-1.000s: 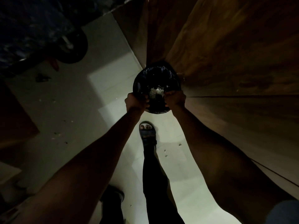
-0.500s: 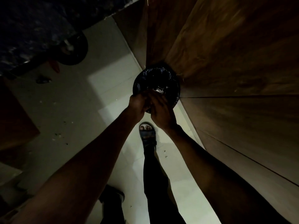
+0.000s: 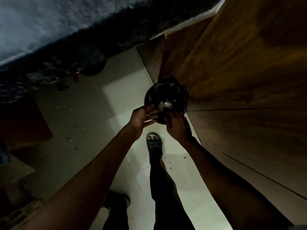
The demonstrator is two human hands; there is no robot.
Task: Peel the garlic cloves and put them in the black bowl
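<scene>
A round black-lined bin [image 3: 166, 95] stands on the floor against the wooden cabinet. White garlic peel scraps [image 3: 165, 104] lie inside it. My left hand [image 3: 142, 117] and my right hand [image 3: 177, 127] are held close together just over the bin's near rim. Their fingers curl toward each other around a small dark shape [image 3: 161, 119] that the dim light leaves unclear. No garlic clove shows.
A wooden cabinet front [image 3: 240, 80] fills the right side. A dark speckled counter edge [image 3: 66, 52] runs across the upper left. My sandalled foot [image 3: 154, 143] stands on the pale tiled floor [image 3: 99, 113], with small scraps scattered to the left.
My hands moved from the bin's two sides to meet over its near rim. The view has tilted up, showing more of the counter.
</scene>
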